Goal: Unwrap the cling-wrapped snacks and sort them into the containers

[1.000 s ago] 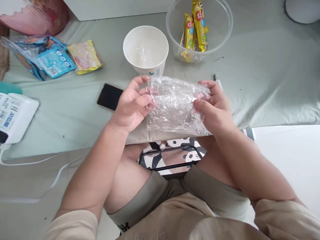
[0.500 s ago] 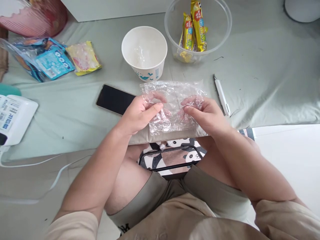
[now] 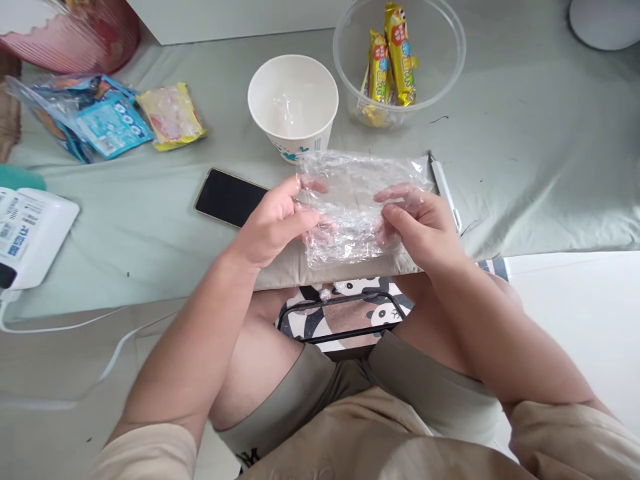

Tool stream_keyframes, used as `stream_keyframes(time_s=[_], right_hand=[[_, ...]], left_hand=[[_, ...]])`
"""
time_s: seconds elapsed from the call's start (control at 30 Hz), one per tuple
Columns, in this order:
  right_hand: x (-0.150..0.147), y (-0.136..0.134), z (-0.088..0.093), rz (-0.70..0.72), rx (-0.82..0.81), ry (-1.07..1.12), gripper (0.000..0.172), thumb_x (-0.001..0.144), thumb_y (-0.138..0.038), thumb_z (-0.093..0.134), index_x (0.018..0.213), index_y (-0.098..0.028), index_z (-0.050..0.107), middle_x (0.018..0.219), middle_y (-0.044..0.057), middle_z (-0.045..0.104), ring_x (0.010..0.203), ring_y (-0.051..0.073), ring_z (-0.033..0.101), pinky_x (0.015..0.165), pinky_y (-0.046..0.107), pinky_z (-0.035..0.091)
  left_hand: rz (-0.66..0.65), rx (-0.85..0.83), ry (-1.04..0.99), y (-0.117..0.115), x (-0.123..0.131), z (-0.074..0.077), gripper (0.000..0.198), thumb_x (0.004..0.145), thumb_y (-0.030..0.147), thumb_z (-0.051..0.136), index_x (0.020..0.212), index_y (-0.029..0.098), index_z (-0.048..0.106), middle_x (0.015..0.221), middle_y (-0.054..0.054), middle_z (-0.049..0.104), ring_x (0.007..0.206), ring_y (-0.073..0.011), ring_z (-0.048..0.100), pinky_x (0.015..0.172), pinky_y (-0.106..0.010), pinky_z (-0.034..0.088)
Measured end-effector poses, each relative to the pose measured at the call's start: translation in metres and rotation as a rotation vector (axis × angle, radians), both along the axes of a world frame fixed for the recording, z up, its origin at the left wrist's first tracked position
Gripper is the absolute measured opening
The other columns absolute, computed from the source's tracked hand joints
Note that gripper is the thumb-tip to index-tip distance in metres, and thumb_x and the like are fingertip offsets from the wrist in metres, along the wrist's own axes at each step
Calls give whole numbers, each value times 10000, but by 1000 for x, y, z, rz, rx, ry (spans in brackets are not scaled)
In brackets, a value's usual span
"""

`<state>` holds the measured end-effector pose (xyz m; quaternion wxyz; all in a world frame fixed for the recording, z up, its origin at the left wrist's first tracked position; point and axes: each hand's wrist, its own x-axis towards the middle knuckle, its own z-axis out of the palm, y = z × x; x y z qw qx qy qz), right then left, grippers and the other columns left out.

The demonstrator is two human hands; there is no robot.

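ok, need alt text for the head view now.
A person's left-hand grip and right-hand grip hold crinkled clear plastic near the edge of a pale green cloth. Beyond stand a paper cup and a clear tub of yellow packets; a phone lies to the left, a white pen-like object to the right.

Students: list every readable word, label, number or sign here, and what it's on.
"米", apparently, on the larger yellow wrapper; other characters unclear.
"NY", perhaps, in dark letters on the shorts.
Too small or blurred: print on the white cup, blue packet and white device.
Raised letters on the shirt: unreadable.
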<state>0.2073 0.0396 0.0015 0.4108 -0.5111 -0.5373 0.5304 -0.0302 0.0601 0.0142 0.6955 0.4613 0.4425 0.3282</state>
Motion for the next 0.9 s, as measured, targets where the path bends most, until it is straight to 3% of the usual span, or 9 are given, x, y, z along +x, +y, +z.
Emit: stream_keyframes(time_s=[0.1,0.2,0.4,0.47,0.53,0.63,0.73,0.8,0.9], right_hand=[[-3,-2,2,5,39,-30,103,876,-317,697,939,-241,725,589,-56,591,496,96,598,499,247,524],[-2,-3,1,-5,30,-7,134,888,-339,688,951,-225,723,586,-58,587,481,89,583,491,240,513],[2,-1,-9,-29,-35,165,173,889,-338,688,1054,-288,692,588,-66,584,478,103,554,468,242,480],[3,-2,-10,-50,-56,207,107,864,-323,698,964,-285,695,616,-52,604,496,105,551,470,245,464],[5,-2,-10,-8,-57,254,51,840,-311,697,853,-261,697,654,-29,637,530,112,570,491,254,461],[10,-1,-10,94,-15,254,123,848,-340,661,824,-239,726,747,11,687,644,155,637,562,291,493],[13,1,-9,99,8,218,361,922,-516,540,846,-224,737,815,55,699,705,196,645,596,338,512],[12,2,-8,86,-14,164,423,926,-579,532,802,-214,706,806,62,676,672,176,607,566,322,487],[8,2,-4,80,-84,42,227,822,-407,744,813,-213,627,801,19,627,619,114,540,526,264,435]], left_hand=[[-25,-4,9,0,3,-5,491,706,285,838,1125,212,594,619,32,697,593,-217,746,513,-270,572],[-54,27,56,-1,4,-5,383,726,244,823,1046,209,616,590,38,696,521,-176,701,487,-244,540],[57,76,0,-2,4,2,216,725,228,769,909,203,659,646,28,705,506,-134,641,475,-233,520],[78,77,-14,-1,4,3,119,714,234,749,795,201,669,657,20,686,530,-127,626,483,-234,513],[85,98,-23,1,3,4,52,699,227,714,696,193,674,642,2,651,512,-106,560,446,-217,430],[85,109,-74,5,0,2,145,715,311,679,655,180,688,647,-46,622,542,-124,537,451,-246,387],[83,96,-99,6,-2,0,343,804,485,638,678,169,683,679,-72,624,579,-146,563,489,-269,419],[90,145,-55,5,-3,-1,271,777,425,712,704,168,667,678,-40,604,550,-107,509,468,-238,371],[55,214,7,4,-2,-3,214,635,171,769,794,181,627,701,18,569,537,-77,485,455,-210,373]])
